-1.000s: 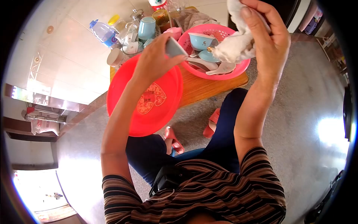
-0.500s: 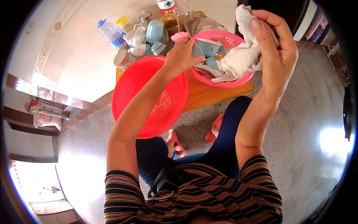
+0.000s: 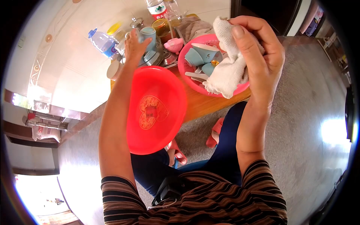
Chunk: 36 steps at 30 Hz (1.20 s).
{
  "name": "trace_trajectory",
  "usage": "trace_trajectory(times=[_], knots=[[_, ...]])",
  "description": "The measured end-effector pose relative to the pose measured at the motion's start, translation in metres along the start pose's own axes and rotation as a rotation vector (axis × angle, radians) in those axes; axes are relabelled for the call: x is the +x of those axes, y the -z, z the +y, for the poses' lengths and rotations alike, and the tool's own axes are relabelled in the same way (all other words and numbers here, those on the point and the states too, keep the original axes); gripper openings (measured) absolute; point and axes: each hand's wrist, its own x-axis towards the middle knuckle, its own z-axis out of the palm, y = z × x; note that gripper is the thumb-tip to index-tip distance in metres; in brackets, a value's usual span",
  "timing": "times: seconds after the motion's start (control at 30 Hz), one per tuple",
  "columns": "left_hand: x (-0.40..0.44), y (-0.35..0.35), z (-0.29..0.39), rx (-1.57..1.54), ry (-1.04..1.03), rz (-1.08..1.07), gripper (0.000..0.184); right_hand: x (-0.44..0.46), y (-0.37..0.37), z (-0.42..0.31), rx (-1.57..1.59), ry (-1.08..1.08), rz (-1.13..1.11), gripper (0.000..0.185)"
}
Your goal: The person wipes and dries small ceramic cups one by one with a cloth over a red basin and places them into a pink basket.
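My right hand (image 3: 258, 52) is raised with fingers closed around a white cloth (image 3: 227, 75), which dangles over the right side of a pink basket (image 3: 182, 71). Inside that basket lie light blue bowls (image 3: 206, 54) and a white spoon (image 3: 195, 75). On the left, my left hand (image 3: 134, 48) reaches in among the cups with its fingers apart, close beside a light blue cup (image 3: 148, 33); whether it touches the cup I cannot tell. A pink bowl-shaped thing (image 3: 174, 45) sits between this hand and the basket. Below my left forearm is a red basin (image 3: 168, 108).
A wooden table (image 3: 198, 103) bears these things against a tiled wall. At its back stand a clear bottle with a blue cap (image 3: 103, 43), a red-labelled bottle (image 3: 156, 9), a brown jar (image 3: 162, 30) and a crumpled towel (image 3: 195, 28). My slippers (image 3: 214, 133) are on the floor.
My left hand has moved left from beside the pink thing and the basket to the light blue cups. The right hand still holds the cloth. The whole view has shifted slightly.
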Motion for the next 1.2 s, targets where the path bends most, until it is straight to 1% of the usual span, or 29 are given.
trace_trajectory(times=[0.07,0.1,0.17,0.2,0.27,0.33,0.4,0.43,0.47,0.5,0.53,0.57,0.63,0.67,0.7,0.73,0.77,0.83,0.9,0.93,0.97,1.0,1.03,1.07,1.1,1.17,1.2], knots=[[0.007,-0.013,-0.012,0.102,0.001,-0.025,0.083,0.001,0.0,0.002,-0.003,-0.002,-0.002,0.015],[0.009,-0.015,-0.01,0.095,-0.005,-0.03,0.083,0.001,0.001,0.004,0.006,-0.007,-0.012,0.015],[0.013,-0.018,-0.009,0.14,0.041,-0.151,0.086,0.003,0.002,0.011,0.016,-0.005,-0.034,0.014],[0.016,-0.017,-0.005,0.137,0.061,-0.201,0.085,0.003,-0.002,0.01,0.052,-0.011,-0.005,0.013],[0.018,-0.014,0.0,0.158,0.076,-0.191,0.083,0.002,-0.004,0.011,0.088,-0.023,0.022,0.013],[0.022,-0.013,-0.002,0.182,0.093,-0.175,0.08,0.002,-0.004,0.013,0.038,0.035,0.034,0.014],[0.027,-0.006,-0.004,0.074,0.135,-0.121,0.078,0.003,-0.004,0.018,0.029,0.061,0.022,0.015],[0.027,0.001,-0.002,0.076,0.136,-0.123,0.078,0.003,-0.004,0.02,0.022,0.086,0.011,0.015],[0.03,0.011,-0.002,-0.085,0.179,-0.072,0.078,0.002,-0.004,0.02,0.027,0.086,0.011,0.015],[0.032,0.024,0.004,-0.247,0.22,-0.018,0.077,0.001,-0.004,0.02,0.085,0.041,0.009,0.016],[0.029,0.039,0.011,-0.452,0.269,-0.029,0.075,0.001,-0.005,0.02,0.144,-0.006,0.005,0.017],[0.023,0.052,0.019,-0.447,0.266,-0.024,0.075,0.002,-0.007,0.021,0.151,-0.002,0.007,0.017],[-0.005,0.08,0.048,-1.206,0.46,-0.046,0.068,0.003,-0.014,0.031,0.484,-0.089,0.079,0.018],[-0.024,0.096,0.062,-1.2,0.457,-0.041,0.068,0.003,-0.016,0.039,0.572,-0.098,0.091,0.019],[-0.047,0.112,0.077,-1.387,0.534,-0.146,0.065,0.0,-0.019,0.04,0.579,-0.095,0.089,0.019],[-0.069,0.123,0.086,-1.574,0.614,-0.252,0.063,-0.002,-0.023,0.039,0.666,-0.126,0.098,0.018],[-0.088,0.13,0.091,-1.572,0.613,-0.243,0.063,-0.006,-0.027,0.039,0.752,-0.157,0.106,0.018],[-0.123,0.14,0.097,-1.709,0.707,-0.448,0.06,-0.013,-0.038,0.038,0.82,-0.205,0.129,0.021],[-0.153,0.14,0.099,-1.558,0.685,-0.391,0.058,-0.027,-0.06,0.023,0.852,-0.134,0.159,0.023],[-0.164,0.142,0.097,-1.521,0.652,-0.43,0.055,-0.037,-0.072,0.02,0.826,-0.152,0.053,0.026],[-0.173,0.138,0.097,-1.596,0.61,-0.423,0.051,-0.047,-0.085,0.016,0.794,-0.167,-0.052,0.029],[-0.182,0.136,0.091,-1.74,0.592,-0.36,0.049,-0.063,-0.096,0.008,0.793,-0.251,-0.261,0.031],[-0.191,0.133,0.084,-1.883,0.569,-0.291,0.048,-0.066,-0.102,0.015,0.183,0.281,-0.393,0.038],[-0.198,0.128,0.071,-1.786,0.47,-0.128,0.047,-0.077,-0.104,0.011,0.091,0.306,-0.433,0.043],[-0.196,0.133,0.068,-1.928,0.306,-0.237,0.048,-0.084,-0.106,0.004,0.092,0.316,-0.444,0.043],[-0.201,0.141,0.069,-1.925,0.426,-0.071,0.049,-0.09,-0.11,-0.005,-0.251,0.503,-0.422,0.053],[-0.207,0.143,0.068,-1.527,0.357,0.033,0.054,-0.088,-0.11,-0.002,-0.243,0.534,-0.45,0.049]])
